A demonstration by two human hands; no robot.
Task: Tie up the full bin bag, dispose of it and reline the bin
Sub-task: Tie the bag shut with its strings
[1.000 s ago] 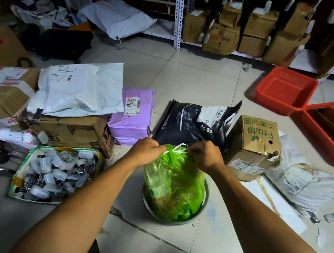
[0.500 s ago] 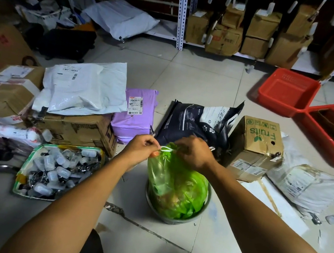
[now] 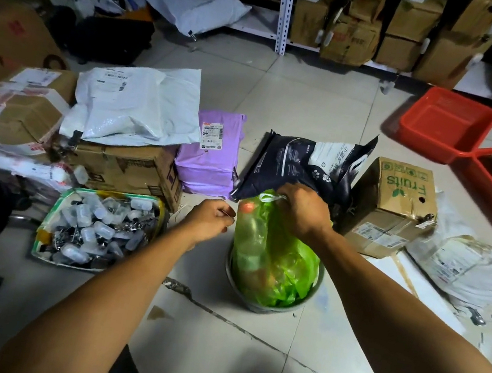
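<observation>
My right hand [image 3: 298, 210] grips the gathered top of the full green bin bag [image 3: 271, 256], which stands in the grey bin [image 3: 309, 306] on the floor. My left hand [image 3: 210, 221] is beside it, fingers curled, holding nothing I can see. Bare tiles lie in front; parcels crowd behind.

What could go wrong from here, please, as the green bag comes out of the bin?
The right hand alone grips the green bag by its white tie; the thin plastic might tear under the load. The bag's lower part sits in the bin, which might lift or tip. The dark pouch behind could get knocked.
</observation>
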